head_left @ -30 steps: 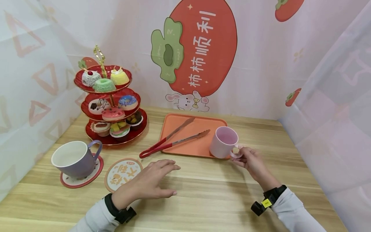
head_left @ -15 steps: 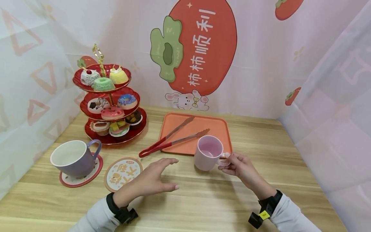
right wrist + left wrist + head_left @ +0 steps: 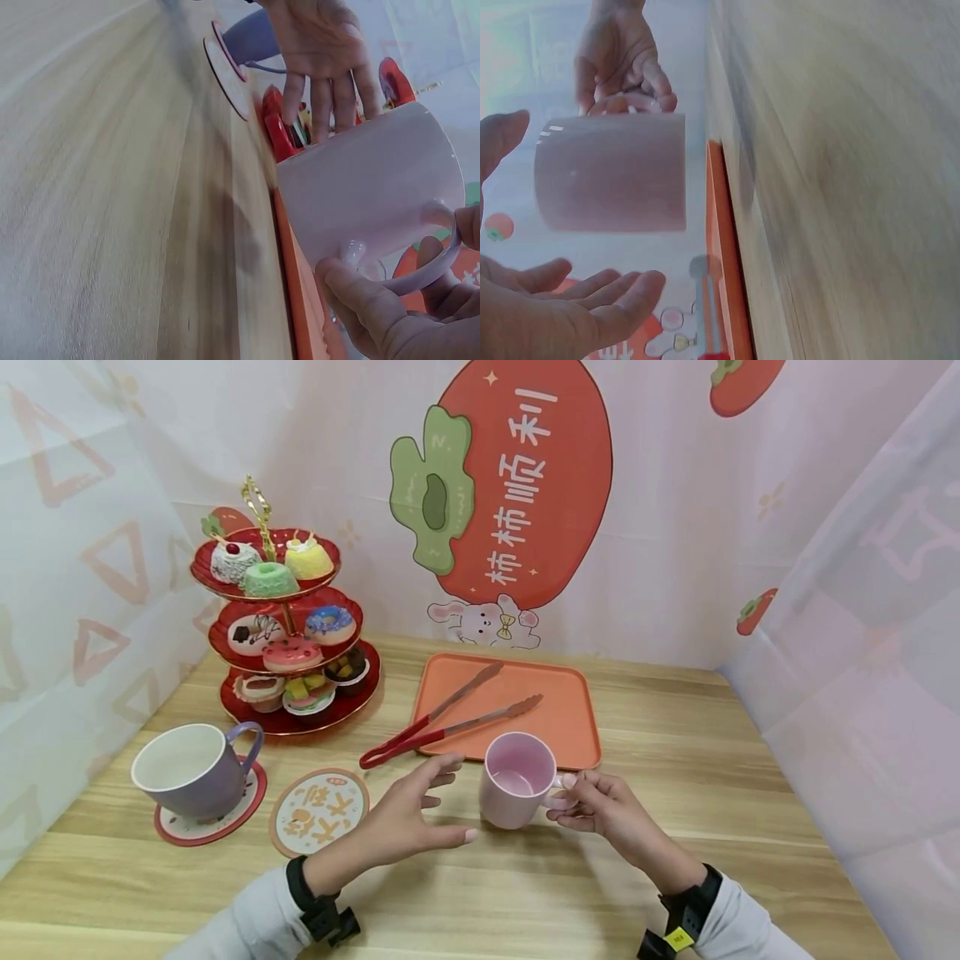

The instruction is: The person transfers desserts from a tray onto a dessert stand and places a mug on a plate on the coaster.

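Note:
A pink mug (image 3: 516,797) hangs just above the wooden table, in front of the orange tray. By its handle (image 3: 424,279) my right hand (image 3: 600,814) pinches it, thumb on top and fingers beneath. To the left of the mug my left hand (image 3: 401,822) stands apart from it, thumb and fingers spread toward its side. In the left wrist view the mug's wall (image 3: 615,174) lies between the left thumb and fingers, with a gap on both sides. The coaster with orange lettering (image 3: 318,810) lies by my left hand.
Red-handled tongs (image 3: 420,739) lie across the orange tray (image 3: 555,727). A purple cup (image 3: 198,777) sits on a red-rimmed coaster (image 3: 168,835) at left. Behind it stands a three-tier red stand (image 3: 352,702) of cakes and doughnuts. Printed cloth (image 3: 660,543) hangs at the back and sides.
My right hand has carried the pink mug left and toward me, off the tray's right corner. My left hand has shifted slightly right, and its fingers have opened toward the mug.

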The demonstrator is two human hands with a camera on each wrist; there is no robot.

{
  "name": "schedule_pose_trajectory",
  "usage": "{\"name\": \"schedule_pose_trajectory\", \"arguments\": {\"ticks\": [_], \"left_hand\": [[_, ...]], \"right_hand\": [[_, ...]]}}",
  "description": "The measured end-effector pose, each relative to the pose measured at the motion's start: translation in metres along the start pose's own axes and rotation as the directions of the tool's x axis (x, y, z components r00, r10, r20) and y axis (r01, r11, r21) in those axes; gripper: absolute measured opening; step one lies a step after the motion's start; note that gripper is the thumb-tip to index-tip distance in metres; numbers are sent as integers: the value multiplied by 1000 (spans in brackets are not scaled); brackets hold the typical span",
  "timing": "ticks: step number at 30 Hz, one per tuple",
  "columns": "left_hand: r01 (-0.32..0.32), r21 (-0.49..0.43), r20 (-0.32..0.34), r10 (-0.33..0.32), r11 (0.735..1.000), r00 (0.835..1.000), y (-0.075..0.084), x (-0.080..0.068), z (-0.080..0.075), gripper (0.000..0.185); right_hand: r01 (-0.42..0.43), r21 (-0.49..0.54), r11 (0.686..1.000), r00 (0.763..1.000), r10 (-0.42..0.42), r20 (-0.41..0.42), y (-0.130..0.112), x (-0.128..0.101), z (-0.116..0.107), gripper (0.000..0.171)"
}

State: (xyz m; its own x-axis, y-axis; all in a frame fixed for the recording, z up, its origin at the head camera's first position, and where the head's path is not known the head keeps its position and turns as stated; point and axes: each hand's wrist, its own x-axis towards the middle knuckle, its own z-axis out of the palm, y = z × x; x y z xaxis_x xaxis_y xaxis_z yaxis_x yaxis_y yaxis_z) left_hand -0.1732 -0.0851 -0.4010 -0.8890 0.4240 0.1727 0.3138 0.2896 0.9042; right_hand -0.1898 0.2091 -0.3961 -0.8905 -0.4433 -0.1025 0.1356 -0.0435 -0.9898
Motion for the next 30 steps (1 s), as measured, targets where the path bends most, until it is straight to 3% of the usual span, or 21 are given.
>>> {"name": "schedule_pose_trajectory", "arguments": {"ticks": [4,7,20,26,30], "left_hand": [[27,-113,-5,-27,993,1000,5,1,7,85],[30,-144,-14,-33,989,999,7,2,11,85],[-29,-48,-135,22,998,991,11,2,24,98],[-29,-26,-210,23,999,977,11,0,24,92],[-26,-34,-225,18,999,974,11,-1,23,88]], "right_hand": [[-2,-29,1000,1000,2,20,0,0,8,24],[-9,-44,999,999,10,34,0,0,14,24],[-7,-73,997,998,12,69,5,1,30,33],[-12,-67,998,997,17,73,5,4,37,33],[-34,-67,997,998,38,58,4,4,38,32]]}}
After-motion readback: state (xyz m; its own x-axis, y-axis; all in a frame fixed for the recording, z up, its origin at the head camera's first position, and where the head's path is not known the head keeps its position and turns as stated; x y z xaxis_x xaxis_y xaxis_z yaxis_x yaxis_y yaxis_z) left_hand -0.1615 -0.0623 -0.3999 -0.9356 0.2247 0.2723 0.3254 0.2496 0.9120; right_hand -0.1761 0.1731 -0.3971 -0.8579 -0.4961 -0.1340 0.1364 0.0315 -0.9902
